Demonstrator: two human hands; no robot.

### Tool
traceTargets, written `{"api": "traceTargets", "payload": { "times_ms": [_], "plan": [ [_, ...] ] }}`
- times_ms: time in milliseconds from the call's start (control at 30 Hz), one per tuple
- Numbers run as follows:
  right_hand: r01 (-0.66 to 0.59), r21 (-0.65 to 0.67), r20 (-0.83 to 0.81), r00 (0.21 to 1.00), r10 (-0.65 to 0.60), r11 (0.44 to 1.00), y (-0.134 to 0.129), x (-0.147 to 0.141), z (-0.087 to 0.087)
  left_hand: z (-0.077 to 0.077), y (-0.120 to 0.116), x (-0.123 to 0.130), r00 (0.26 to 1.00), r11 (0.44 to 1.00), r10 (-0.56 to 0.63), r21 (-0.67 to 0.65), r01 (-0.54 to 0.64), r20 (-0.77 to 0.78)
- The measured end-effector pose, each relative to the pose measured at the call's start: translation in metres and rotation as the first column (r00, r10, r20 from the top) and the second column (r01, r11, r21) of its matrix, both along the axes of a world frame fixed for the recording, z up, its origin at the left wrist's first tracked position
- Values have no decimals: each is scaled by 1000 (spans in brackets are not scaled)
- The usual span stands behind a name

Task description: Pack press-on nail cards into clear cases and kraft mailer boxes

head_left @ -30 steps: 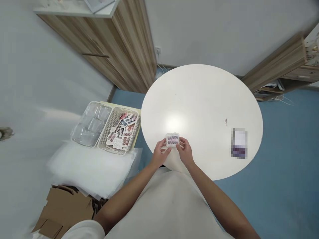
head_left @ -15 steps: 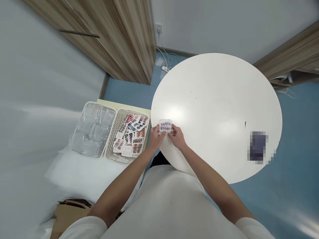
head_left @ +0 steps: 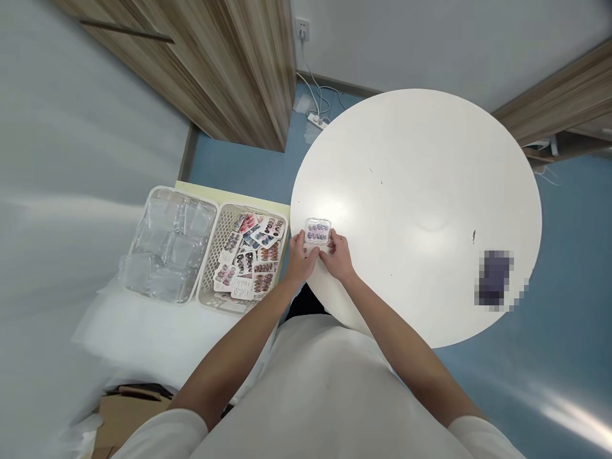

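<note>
A small clear plastic case (head_left: 318, 231) with a card of patterned press-on nails inside lies at the left edge of the white round table. My left hand (head_left: 300, 259) grips its left side, fingers bent and thumb near the front edge. On the right side my right hand (head_left: 337, 256) holds it in the same way. To the left, a white basket (head_left: 222, 245) contains many nail cards in red, brown, black and blue patterns. Beside that, another basket (head_left: 153, 189) is filled with clear plastic cases.
The round table (head_left: 421, 153) carries a blurred dark object (head_left: 495, 277) at its right. A cardboard box (head_left: 127, 417) stands at the lower left. A power strip (head_left: 317, 120) with cables lies on the floor behind the table.
The view has shifted slightly. Both hands have come a little closer together at the front of the case, which now looks flatter and closed along its far edge.
</note>
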State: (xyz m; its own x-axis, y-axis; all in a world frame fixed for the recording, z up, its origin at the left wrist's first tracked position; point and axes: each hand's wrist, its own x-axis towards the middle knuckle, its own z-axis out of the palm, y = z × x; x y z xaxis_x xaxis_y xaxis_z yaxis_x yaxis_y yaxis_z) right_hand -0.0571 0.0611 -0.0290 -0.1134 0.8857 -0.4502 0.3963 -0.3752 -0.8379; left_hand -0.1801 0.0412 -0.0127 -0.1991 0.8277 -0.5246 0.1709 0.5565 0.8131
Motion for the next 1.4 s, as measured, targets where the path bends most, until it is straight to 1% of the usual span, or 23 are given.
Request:
{"api": "traceTargets", "payload": {
  "times_ms": [100, 167, 300, 367, 433, 533, 667, 800, 933, 1100, 1233, 1300, 1400],
  "plan": [
    [-15, 19, -18, 1000, 16, 1000, -2, 2, 0, -5, -5, 3, 1000, 999, 13, 33, -13, 13],
    [-35, 23, -37, 999, 36, 999, -5, 6, 2, -8, -10, 7, 999, 997, 45, 61, -46, 13],
    [-114, -16, -85, 990, 112, 993, -18, 24, 11, -8, -29, 19, 991, 988, 129, 75, -131, 42],
    [-170, -44, -104, 981, 165, 985, -29, 38, 19, -5, -46, 27, 988, 987, 146, 64, -149, 49],
    [-220, -74, -126, 970, 210, 973, -43, 55, 30, -1, -66, 38, 989, 986, 149, 70, -151, 22],
    [-286, -76, -175, 947, 270, 955, -67, 84, 44, 2, -100, 55, 985, 983, 170, 81, -167, -23],
    [-280, -88, -175, 949, 262, 956, -93, 113, 57, 10, -142, 75, 981, 978, 194, 82, -192, -20],
    [-284, -67, -169, 948, 269, 957, -111, 123, 65, 26, -175, 83, 975, 973, 218, 92, -213, -44],
    [-354, -8, -212, 914, 345, 935, -124, 121, 67, 40, -196, 80, 965, 963, 255, 106, -248, -61],
    [-425, 14, -262, 872, 413, 905, -135, 106, 63, 48, -216, 69, 940, 925, 341, 183, -332, -22],
    [-480, 37, -282, 836, 470, 877, -143, 77, 63, 54, -236, 50, 927, 908, 375, 200, -370, 12],
    [-503, 55, -282, 821, 497, 862, -150, 57, 66, 56, -250, 36, 914, 891, 406, 218, -397, 6],
    [-549, 69, -278, 791, 545, 833, -161, 29, 69, 54, -272, 12, 887, 859, 462, 249, -447, -2]
  ]
}}
